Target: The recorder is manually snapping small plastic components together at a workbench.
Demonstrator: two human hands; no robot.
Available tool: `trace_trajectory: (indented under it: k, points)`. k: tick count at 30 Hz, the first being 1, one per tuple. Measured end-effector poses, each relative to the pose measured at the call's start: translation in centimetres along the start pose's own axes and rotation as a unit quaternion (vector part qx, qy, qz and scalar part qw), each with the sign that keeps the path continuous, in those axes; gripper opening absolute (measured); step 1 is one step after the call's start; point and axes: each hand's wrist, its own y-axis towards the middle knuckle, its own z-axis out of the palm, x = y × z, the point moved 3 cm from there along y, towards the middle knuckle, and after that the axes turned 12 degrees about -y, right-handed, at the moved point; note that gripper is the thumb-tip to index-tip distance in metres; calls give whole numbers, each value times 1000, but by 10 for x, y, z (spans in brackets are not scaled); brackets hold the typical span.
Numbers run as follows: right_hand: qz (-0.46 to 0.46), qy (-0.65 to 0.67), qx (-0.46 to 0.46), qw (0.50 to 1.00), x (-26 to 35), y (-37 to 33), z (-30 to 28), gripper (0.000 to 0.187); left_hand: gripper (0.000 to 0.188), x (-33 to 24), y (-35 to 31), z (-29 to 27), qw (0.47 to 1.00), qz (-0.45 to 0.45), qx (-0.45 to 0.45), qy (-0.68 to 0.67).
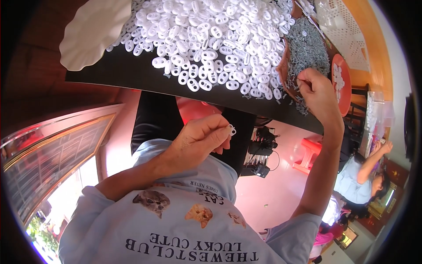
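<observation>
- Bowl of orange-red colour (pixel 346 94) at the right end of the table (pixel 118 68), with some white pieces lying in it.
- Reddish-brown container (pixel 284 66), just left of the bowl, only partly in view; a heap of small grey screws (pixel 310 42) lies against its side, and some screws spill toward the table's near edge.
- Pale, scalloped tray (pixel 94 33) at the table's left end, its visible surface bare.
- White perforated basket (pixel 345 28) beyond the screws, cut off by the view; what it holds I cannot tell.
- Large loose pile of white oval pieces (pixel 211 39), each with two holes, spread over the middle of the black tabletop.
- Left hand (pixel 200 136), in front of the table and over the lap, has thumb and forefinger clamped on one white piece (pixel 233 130); the piece pokes out at the fingertips, well apart from the pile.
- Right hand (pixel 318 90) reaches to the near part of the screws, fingers bent close together; whether they grip a screw I cannot tell.
</observation>
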Motion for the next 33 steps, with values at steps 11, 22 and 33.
trace_trajectory:
  k: [11, 22, 33]
  points:
    - [23, -1, -5, 1000, 2, -1, 0, 7, 16, -1, 0, -1, 1000, -3, -7, -2]
    - [-47, -9, 12, 999, -1, -8, -5, 9, 17, 3, 0, -1, 1000, -13, -7, 2]
    - [-75, -14, 11, 997, -1, -16, -14, 12, 17, 4, -1, -3, 1000, -14, -6, -11]
